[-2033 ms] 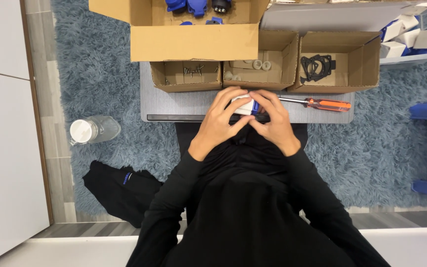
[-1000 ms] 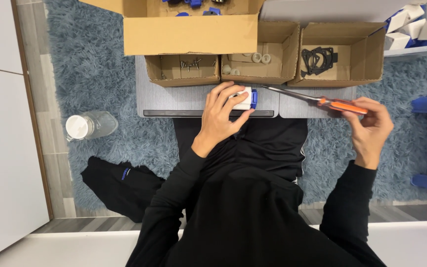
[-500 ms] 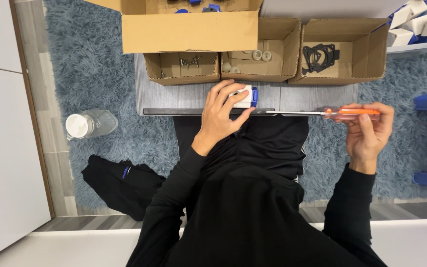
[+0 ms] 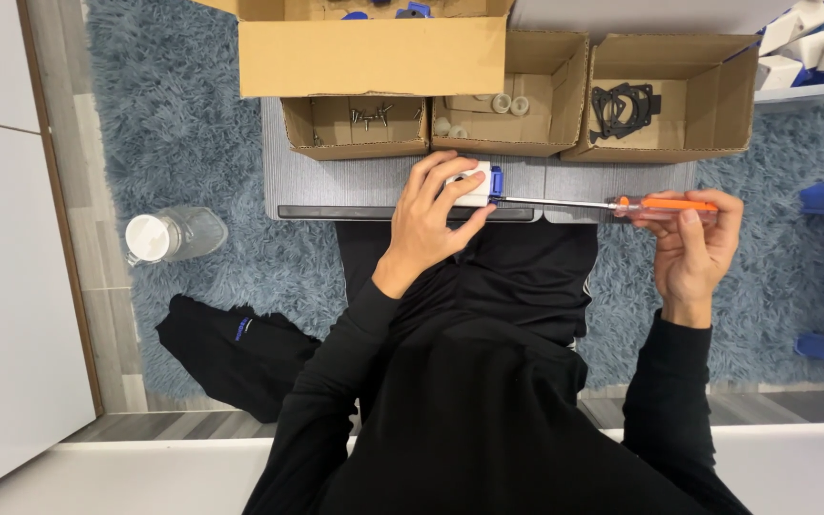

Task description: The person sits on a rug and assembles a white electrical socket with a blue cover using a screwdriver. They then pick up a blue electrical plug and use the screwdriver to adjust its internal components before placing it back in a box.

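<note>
Seated on the shaggy blue rug [image 4: 193, 124], the person leans over the low grey surface [image 4: 336, 186], with the big open box [image 4: 374, 52] at 12 o'clock and three smaller boxes lined up beneath it. The left hand [image 4: 431, 224] is clamped over the small white and blue part [image 4: 477, 183], fingers wrapped across the top and pinning it to the surface just above centre. Out at 3 o'clock, the right hand [image 4: 693, 248] pinches the orange handle of the long screwdriver [image 4: 612, 203], whose shaft lies level with its tip right at the part's blue end.

To do this well, I'd say keep that long shaft in line with the screw, press inward before turning, and let the left hand bear down so the part can't spin.

Hard to read: the screw head and the tip's seating are covered by the left hand's fingers. The big box's blue contents are cut off at the top edge. The screws in the left box [image 4: 355, 124] are tiny, and the white boxes at 1 o'clock run out of frame.
</note>
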